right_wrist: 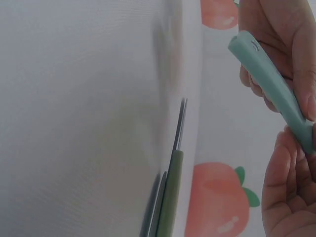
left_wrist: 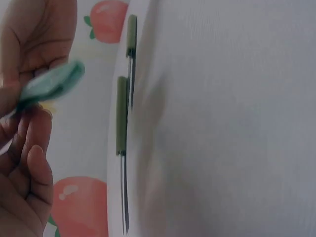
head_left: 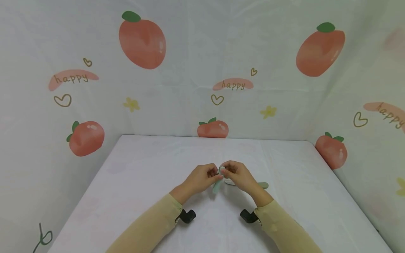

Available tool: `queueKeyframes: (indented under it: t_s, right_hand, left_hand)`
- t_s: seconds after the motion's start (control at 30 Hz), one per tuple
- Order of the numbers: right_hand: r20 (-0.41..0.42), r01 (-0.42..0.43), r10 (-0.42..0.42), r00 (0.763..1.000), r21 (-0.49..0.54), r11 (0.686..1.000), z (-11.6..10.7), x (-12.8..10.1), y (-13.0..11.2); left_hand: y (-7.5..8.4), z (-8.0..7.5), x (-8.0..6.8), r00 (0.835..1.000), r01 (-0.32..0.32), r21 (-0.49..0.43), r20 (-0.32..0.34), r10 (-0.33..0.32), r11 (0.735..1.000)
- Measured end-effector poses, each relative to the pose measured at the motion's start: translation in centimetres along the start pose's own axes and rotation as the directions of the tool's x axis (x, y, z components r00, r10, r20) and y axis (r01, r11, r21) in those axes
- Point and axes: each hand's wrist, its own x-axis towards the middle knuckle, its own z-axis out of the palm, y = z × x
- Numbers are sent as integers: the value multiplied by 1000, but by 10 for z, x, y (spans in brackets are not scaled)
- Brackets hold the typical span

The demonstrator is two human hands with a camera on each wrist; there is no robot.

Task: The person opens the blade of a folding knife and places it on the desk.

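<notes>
Your two hands meet above the middle of the bench, raised clear of its white cover. Between them you hold one pale green handle, a slim, rounded plastic piece that hangs down and slightly toward you from the point where the hands touch it.

Left hand: the fingers are curled inward and pinch the upper end of the pale green handle against the thumb. The left wrist view shows the handle's end sticking out past the fingertips; the palm sits behind it. The pinch is tight, with no visible gap between fingers and handle.

Right hand: the fingers are likewise curled and close on the same upper end from the other side. In the right wrist view the handle runs slantwise across the hand, with the thumb laid along one side and the fingertips under its far end. What lies between the two sets of fingertips cannot be told; that spot is hidden.

Both sleeves are tan and reach to the wrists.

On the bench, just behind and to the right of your right hand, lie two utensils with olive green handles and thin metal shafts, side by side and nearly parallel. Neither hand touches them. Their working ends are too thin and blurred to identify.

A backdrop printed with peaches and the word "happy" encloses the bench on three sides.
</notes>
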Motion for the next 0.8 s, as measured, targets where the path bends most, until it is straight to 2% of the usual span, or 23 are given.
queueKeyframes:
  t_s: [0.13,0.23,0.33,0.53,0.8]
  right_hand:
    - [69,14,-15,998,3,1000,-2,-1,-1]
    - [106,16,-18,994,20,1000,-3,-2,-1]
    - [123,13,-17,992,33,999,-4,-3,-1]
    - [106,15,-20,994,45,999,-5,-4,-3]
    - [52,0,-3,999,63,998,-9,-5,-4]
  left_hand:
    - [-3,-4,0,995,-45,8,86,44,999]
    - [-4,-6,0,990,-35,-36,134,40,999]
    - [-5,-6,0,988,-20,-88,154,33,996]
    - [-1,-6,-1,990,-20,-160,133,42,987]
    - [0,-6,-2,996,-72,-189,34,80,979]
